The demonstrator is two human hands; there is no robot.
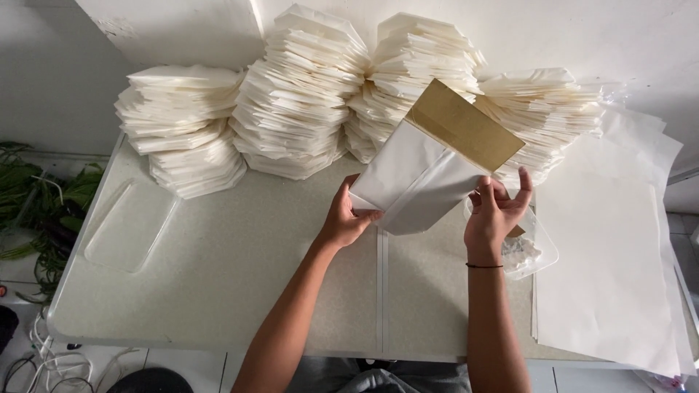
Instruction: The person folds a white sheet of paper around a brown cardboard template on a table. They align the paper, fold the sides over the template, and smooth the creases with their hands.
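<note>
Both hands hold a white paper sheet [415, 178] folded around a brown cardboard piece [466, 124], lifted above the table. My left hand [342, 218] pinches the paper's lower left corner. The fingers of my right hand [495, 211] grip its lower right edge; a thin black band circles that wrist. The cardboard sticks out of the paper's upper end, tilted up to the right.
Several tall stacks of folded white paper bags [298, 94] line the back of the pale folding table [218, 269]. A pile of flat white sheets [611, 247] lies at right. Under my right hand is a clear plastic container [531, 251]. Green plants [36, 204] are on the floor at left.
</note>
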